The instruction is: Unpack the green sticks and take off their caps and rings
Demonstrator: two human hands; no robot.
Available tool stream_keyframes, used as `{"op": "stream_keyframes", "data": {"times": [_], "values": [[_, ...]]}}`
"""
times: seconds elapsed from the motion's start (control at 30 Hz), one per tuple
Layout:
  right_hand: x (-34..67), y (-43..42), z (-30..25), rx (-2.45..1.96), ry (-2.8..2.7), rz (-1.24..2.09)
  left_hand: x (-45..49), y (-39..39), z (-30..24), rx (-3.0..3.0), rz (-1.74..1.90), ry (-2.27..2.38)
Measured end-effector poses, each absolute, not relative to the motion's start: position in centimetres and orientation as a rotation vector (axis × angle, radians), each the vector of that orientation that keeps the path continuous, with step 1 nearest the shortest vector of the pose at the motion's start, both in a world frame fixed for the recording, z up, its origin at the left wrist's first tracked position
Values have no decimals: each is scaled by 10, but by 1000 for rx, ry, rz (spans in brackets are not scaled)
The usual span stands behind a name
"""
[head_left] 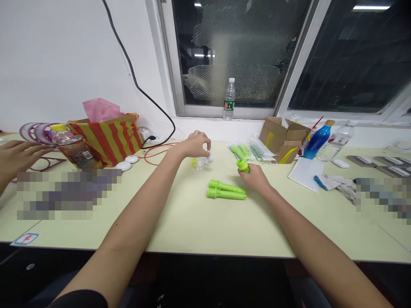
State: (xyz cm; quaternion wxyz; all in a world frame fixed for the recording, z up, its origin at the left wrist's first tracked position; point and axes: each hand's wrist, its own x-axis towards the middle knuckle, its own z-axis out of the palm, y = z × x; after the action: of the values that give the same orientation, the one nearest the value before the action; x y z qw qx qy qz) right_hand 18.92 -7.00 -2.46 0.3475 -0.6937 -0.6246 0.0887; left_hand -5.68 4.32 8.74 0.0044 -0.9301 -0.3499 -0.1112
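My left hand (196,144) reaches to the middle of the table, thumb and fingers pinched on a small clear plastic piece (209,158). More small clear plastic pieces (200,164) stand just below it, beside a bit of yellow. A bright green plastic tube (242,165) is gripped in my right hand (256,176), its wide open end tilted up and to the left; the fingers hide the rest of it. Two similar green tubes (226,193) lie side by side between my forearms.
Behind are clear bags of green parts (250,150) and an open cardboard box (284,139). At left stand a striped bag (105,139) and a tea bottle (77,147), near another person's hand (25,156). White paper (305,173), gloves (338,185) and a blue bottle (318,140) are at right.
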Motion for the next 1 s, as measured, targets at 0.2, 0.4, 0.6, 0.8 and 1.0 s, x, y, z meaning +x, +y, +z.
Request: {"op": "stream_keyframes", "data": {"times": [0.2, 0.4, 0.6, 0.8, 1.0], "values": [[188, -70, -25, -1783, -1628, 260, -45, 53, 62, -2838, -101, -1151], [187, -70, -26, -1759, -1620, 273, -45, 58, 52, -2797, -30, -1160], [187, -71, -25, -1754, -1626, 286, -45, 61, 48, -2793, 6, -1164], [187, -71, -25, -1755, -1628, 291, -43, 59, 47, -2796, 9, -1174], [186, -71, -26, -1719, -1628, 305, -45, 56, 54, -2793, -46, -1186]]}}
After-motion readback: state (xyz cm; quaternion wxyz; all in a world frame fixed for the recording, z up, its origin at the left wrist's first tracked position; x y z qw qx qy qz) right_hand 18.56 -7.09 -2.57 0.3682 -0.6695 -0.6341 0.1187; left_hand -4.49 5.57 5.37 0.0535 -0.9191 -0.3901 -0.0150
